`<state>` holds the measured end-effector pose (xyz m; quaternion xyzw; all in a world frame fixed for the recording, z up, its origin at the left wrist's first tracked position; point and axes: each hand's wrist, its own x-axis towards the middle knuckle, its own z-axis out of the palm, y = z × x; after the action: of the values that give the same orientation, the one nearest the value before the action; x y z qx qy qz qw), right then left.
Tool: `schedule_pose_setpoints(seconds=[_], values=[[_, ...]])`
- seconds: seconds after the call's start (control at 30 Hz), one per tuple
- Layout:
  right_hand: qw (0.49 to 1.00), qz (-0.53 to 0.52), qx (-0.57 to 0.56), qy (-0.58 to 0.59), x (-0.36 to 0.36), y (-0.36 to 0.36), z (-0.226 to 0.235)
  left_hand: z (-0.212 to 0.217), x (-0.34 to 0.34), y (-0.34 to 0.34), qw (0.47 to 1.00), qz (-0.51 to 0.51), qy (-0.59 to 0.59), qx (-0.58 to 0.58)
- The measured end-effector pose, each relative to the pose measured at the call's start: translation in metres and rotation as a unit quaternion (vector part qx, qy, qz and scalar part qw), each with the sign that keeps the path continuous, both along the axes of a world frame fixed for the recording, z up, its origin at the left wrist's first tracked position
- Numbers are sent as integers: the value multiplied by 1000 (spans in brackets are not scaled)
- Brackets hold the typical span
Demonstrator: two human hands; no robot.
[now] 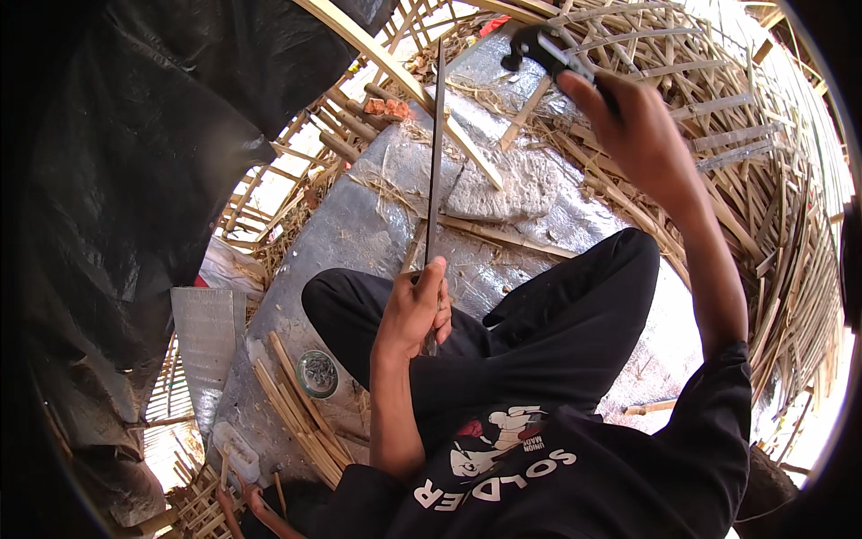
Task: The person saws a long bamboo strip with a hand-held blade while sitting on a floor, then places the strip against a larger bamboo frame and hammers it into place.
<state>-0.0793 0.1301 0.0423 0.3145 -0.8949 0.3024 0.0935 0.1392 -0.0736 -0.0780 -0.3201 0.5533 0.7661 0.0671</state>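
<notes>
In my left hand [411, 310] is the handle of a long knife [435, 180] with a narrow dark blade, pointing away from me. The blade crosses a pale bamboo strip [382, 58]; whether they touch, I cannot tell. One end of that strip lies over a rough grey stone block [512, 186] in front of my crossed legs. My right hand [642, 135], raised at the far right, is wrapped round a hammer [539, 49] with a black head. The hammer is apart from the knife and slightly blurred.
Woven bamboo [718, 126] curves along the right. A round container of nails [317, 374] stands left of my knee, beside a bundle of bamboo strips [292, 404]. Black sheeting [117, 198] hangs at left. Another person's hands [256, 503] show at lower left. Brick pieces [387, 109] lie ahead.
</notes>
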Motion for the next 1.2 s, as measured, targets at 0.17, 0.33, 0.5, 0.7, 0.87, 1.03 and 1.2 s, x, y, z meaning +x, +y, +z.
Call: schedule_pose_setpoints(seconds=[0.17,0.33,0.5,0.7,0.87,1.03,1.2], values=[[941,-33,-271,200,1,-24,106,-2,3,7,1000,2,18,15],[962,80,-87,246,-21,-45,18,-2,7,12,999,-27,27,10],[972,68,225,-18,-14,13,-98,-51,0,2,1000,-2,11,-16],[999,-32,40,-9,17,8,-24,-96,30,-21,994,86,-51,40],[992,-79,19,-99,0,13,-75,-102,15,-14,996,24,-53,65],[981,-79,41,-170,8,19,-153,-100,23,-7,996,-6,-67,53],[878,-125,-228,-401,49,28,-223,-90,12,-2,997,9,-47,61]])
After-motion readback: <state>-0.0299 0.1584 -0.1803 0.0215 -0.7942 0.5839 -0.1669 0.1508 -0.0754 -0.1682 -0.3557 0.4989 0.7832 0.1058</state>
